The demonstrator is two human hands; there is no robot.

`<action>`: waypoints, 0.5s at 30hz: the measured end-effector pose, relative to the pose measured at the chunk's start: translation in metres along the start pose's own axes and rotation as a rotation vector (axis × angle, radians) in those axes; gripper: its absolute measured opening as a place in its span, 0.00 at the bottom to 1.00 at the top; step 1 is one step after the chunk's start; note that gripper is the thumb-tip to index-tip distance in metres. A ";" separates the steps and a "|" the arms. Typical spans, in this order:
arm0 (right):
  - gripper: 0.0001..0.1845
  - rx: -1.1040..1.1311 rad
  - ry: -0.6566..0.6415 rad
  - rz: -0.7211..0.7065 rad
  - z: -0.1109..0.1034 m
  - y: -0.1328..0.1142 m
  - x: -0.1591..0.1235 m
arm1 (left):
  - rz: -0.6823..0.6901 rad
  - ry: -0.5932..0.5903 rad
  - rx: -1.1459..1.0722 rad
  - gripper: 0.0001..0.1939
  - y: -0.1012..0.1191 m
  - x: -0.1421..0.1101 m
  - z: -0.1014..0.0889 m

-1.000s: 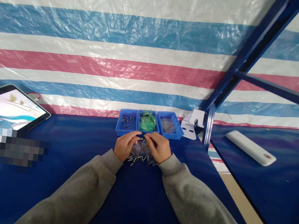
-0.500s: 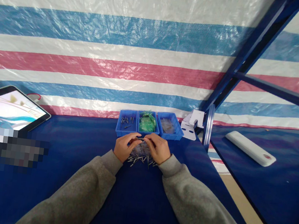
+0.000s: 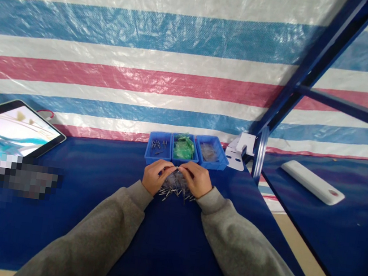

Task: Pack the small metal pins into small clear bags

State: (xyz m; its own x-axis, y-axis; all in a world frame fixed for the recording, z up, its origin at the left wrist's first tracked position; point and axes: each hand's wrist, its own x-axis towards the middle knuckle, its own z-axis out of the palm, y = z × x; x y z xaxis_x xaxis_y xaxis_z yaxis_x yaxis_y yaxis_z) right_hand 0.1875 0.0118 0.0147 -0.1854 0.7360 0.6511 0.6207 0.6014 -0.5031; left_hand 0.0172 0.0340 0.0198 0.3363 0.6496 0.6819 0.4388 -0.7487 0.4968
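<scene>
My left hand [image 3: 153, 177] and my right hand [image 3: 196, 180] meet just in front of the blue bins, fingertips pinched close together. Between them shows a small silvery piece [image 3: 177, 168], too tiny to name. Below my fingers lies a heap of thin metal rods [image 3: 176, 193], pen-like in shape. Clear plastic [image 3: 174, 179] rests among the rods, partly covered by my hands.
Behind my hands stand three blue bins: a left bin [image 3: 150, 155] with metal pieces, a middle bin [image 3: 184, 161] with green plastic packets, a right bin [image 3: 216, 165] with clear bags. White cut-out sheets [image 3: 235, 158], a tablet [image 3: 14, 142] and a white device [image 3: 312, 182] lie around.
My fingertips have drawn nearer each other, and the dark strip that spanned them now shows only as a small silvery bit. The whole view has shifted slightly.
</scene>
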 end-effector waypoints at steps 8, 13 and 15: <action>0.16 -0.044 0.013 0.009 0.001 0.001 -0.002 | -0.036 0.019 -0.197 0.06 0.007 -0.001 0.000; 0.15 -0.036 0.026 0.031 0.001 0.002 -0.004 | -0.090 0.057 -0.154 0.07 0.002 -0.005 0.002; 0.15 -0.025 0.053 0.038 0.001 0.000 -0.004 | -0.044 0.058 -0.083 0.07 0.002 -0.005 0.001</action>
State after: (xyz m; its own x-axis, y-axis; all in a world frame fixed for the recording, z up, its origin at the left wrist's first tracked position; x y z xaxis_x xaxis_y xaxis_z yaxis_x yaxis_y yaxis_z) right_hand 0.1881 0.0090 0.0112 -0.1211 0.7404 0.6611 0.6453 0.5648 -0.5143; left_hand 0.0169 0.0299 0.0170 0.2681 0.6748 0.6876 0.3810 -0.7298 0.5677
